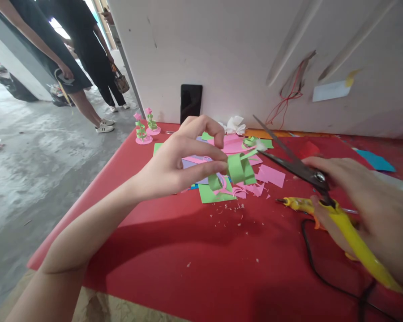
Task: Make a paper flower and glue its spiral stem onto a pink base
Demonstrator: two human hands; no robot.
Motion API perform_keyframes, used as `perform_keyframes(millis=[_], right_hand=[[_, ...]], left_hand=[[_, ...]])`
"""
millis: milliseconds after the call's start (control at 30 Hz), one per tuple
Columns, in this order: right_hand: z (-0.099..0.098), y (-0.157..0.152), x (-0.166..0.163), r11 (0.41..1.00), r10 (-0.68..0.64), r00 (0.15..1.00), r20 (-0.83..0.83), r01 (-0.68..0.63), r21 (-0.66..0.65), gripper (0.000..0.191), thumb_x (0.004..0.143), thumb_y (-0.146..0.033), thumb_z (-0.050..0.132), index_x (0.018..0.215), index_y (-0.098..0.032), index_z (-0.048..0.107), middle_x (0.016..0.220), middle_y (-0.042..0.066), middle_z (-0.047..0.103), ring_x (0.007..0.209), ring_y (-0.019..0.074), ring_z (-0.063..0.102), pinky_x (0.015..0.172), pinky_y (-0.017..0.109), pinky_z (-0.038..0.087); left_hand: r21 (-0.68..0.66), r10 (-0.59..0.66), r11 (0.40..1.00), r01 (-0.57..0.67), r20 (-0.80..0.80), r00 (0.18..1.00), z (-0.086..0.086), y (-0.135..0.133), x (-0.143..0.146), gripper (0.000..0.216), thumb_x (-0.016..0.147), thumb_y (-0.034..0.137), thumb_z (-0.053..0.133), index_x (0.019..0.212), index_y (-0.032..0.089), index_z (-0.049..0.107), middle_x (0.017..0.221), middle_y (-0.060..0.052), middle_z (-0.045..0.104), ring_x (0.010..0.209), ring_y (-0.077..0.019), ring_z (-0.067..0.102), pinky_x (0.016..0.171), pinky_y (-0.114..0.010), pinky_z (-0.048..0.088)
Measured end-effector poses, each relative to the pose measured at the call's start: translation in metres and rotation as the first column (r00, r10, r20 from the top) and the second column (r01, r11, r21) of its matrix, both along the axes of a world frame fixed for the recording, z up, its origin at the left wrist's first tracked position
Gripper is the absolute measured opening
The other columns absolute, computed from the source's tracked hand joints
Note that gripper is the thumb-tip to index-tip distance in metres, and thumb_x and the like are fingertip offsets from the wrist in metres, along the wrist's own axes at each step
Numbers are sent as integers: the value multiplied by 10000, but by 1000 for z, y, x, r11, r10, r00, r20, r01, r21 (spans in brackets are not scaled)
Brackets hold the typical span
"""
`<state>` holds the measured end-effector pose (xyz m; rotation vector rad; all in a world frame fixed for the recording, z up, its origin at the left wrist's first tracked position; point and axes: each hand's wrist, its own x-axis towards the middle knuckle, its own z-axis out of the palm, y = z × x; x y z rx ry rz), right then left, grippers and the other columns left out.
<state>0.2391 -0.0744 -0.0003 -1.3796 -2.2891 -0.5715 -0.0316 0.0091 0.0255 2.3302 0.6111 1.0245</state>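
Between thumb and fingers, my left hand (184, 154) pinches a curled green paper strip (235, 169) above the red table. My right hand (366, 205) grips a pair of scissors (298, 167) with yellow handles, its blades parted and pointing left. One blade tip is close to the strip's thin end, and a small whitish bit (261, 145) is at that tip. Below my right hand lies a yellow glue gun (298, 204) with a black cord. Green and pink paper pieces (272, 175) and scraps lie under and behind the curl.
Two small pink-and-green paper trees (140, 129) stand at the table's (147, 268) back left corner. A black phone (191, 103) leans on the white wall, near crumpled tissue (235, 124). Blue paper (376, 160) lies at right. People (90, 53) stand on the floor at left.
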Motion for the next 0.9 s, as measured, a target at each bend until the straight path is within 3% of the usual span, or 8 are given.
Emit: perform_keyframes(millis=[100, 333, 633, 900], right_hand=[[0, 4, 3, 999, 28, 1000, -1, -28, -17, 348, 870, -229, 374, 1204, -194, 466, 1030, 45, 588, 941, 130, 578, 717, 222, 448], [-1, 1, 4, 995, 76, 997, -8, -75, 63, 308, 892, -222, 425, 1192, -195, 487, 1066, 36, 614, 990, 116, 589, 838, 202, 460], [3, -2, -3, 988, 113, 992, 53, -118, 99, 334, 852, -84, 356, 1148, -155, 492, 1032, 46, 618, 942, 76, 582, 827, 155, 444], [-2, -4, 1, 991, 104, 993, 50, -108, 84, 274, 844, -136, 384, 1083, -182, 511, 1017, 41, 643, 918, 108, 614, 771, 216, 456]], left_hand=[[-60, -18, 998, 19, 15, 1000, -1, 2, -1, 169, 814, 283, 588, 704, 233, 706, 1013, -56, 585, 1039, -209, 512, 1016, -422, 426], [-158, -109, 981, 116, 56, 993, -7, 6, 0, 123, 812, 262, 602, 742, 252, 702, 1186, -25, 565, 1213, -214, 469, 1102, -416, 374], [-192, -186, 963, 188, 28, 982, -10, 8, -1, 151, 827, 253, 584, 750, 260, 714, 1200, -23, 548, 1233, -208, 468, 1109, -403, 384], [-213, -202, 958, 191, -35, 979, -10, 10, 0, 132, 814, 235, 586, 751, 246, 701, 1187, -32, 539, 1227, -201, 468, 1089, -383, 388]])
